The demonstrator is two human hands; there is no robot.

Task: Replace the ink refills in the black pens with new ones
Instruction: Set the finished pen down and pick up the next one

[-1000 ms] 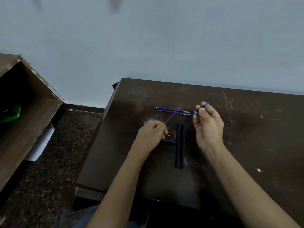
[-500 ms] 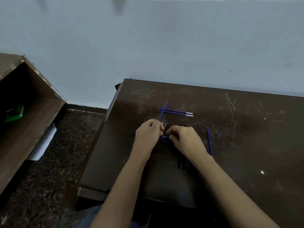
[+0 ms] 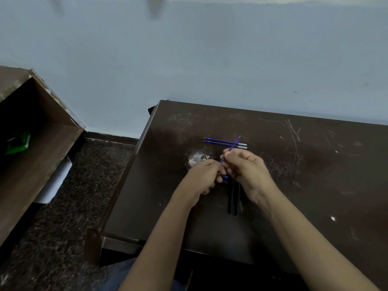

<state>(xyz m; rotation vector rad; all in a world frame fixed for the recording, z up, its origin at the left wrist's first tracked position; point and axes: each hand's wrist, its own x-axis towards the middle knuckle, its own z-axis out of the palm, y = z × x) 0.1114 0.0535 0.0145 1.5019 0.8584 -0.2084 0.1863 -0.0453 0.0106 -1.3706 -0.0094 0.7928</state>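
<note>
The refill (image 3: 232, 147) slants up and away to the right from the right hand (image 3: 249, 173), whose grip pinches its lower part. Its near end points at the left hand (image 3: 204, 175), just beside it, whose grip is curled on what seems a barrel (image 3: 225, 177), mostly hidden. Insertion likely runs down that slant; two pens (image 3: 233, 198) lie on the worktop (image 3: 315, 185) under the right hand.

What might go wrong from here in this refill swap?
The thin refill pinched by the right hand could bend or slip if pushed hard. It crosses above the two spare refills, so old and new might get mixed. The left hand hides its lower end, so alignment is uncertain.
</note>
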